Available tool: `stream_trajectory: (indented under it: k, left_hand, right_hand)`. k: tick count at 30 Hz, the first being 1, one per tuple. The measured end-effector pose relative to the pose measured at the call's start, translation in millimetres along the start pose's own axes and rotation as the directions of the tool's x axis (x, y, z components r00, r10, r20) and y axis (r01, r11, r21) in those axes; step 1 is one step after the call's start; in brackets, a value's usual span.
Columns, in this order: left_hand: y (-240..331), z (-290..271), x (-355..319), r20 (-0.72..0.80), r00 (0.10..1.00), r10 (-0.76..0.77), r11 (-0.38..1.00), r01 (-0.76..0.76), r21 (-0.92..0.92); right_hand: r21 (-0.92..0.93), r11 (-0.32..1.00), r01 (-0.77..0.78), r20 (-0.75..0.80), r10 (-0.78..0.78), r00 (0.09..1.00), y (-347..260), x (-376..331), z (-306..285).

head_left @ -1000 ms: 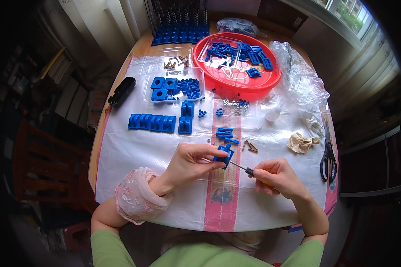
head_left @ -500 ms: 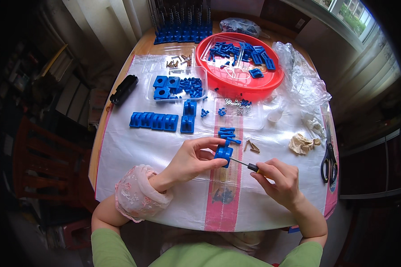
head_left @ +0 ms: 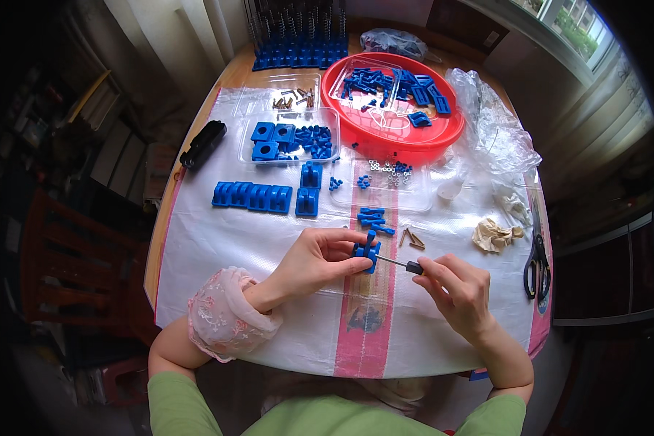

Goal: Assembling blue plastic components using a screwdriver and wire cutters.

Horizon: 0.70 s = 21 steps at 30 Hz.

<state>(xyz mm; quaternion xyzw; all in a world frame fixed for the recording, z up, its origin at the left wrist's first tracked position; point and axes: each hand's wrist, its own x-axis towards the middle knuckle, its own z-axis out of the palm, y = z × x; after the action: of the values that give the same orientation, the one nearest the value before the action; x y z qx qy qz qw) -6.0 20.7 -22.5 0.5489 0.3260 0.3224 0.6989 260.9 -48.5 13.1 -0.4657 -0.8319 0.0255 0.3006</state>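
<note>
Between the thumb and fingers of my left hand [head_left: 316,254] is a blue plastic bracket [head_left: 369,256] with a small blue lever standing up from it. My right hand [head_left: 454,287] grips a screwdriver [head_left: 414,267] by its dark handle. The metal shaft points left, and its tip meets the bracket's right side. Just beyond the bracket lie several loose blue levers [head_left: 371,216]. To their right are a few brass-coloured screws [head_left: 416,240]. Farther left, a row of blue brackets [head_left: 251,195] stands on the cloth, with two more brackets [head_left: 307,202] beside it.
A clear tub [head_left: 243,149] of blue parts and a red basin [head_left: 450,138] stand farther back. Small nuts [head_left: 381,166] lie on a clear lid. At the right are crumpled paper [head_left: 495,236], scissors [head_left: 536,269] and plastic bags [head_left: 479,116]. A black case [head_left: 204,144] lies left.
The blue lever on the bracket stands more upright and shows more plainly. My right hand and the screwdriver have turned slightly, while the tip stays at the bracket.
</note>
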Motion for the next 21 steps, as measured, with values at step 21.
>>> stream_trajectory:
  k: [21]
  left_hand:
    - [0,2,-2,-0.044,0.999,-0.018,1.000,0.019,0.019]
  right_hand:
    - [0.606,0.673,-0.424,0.314,0.288,0.905,7,-2,3]
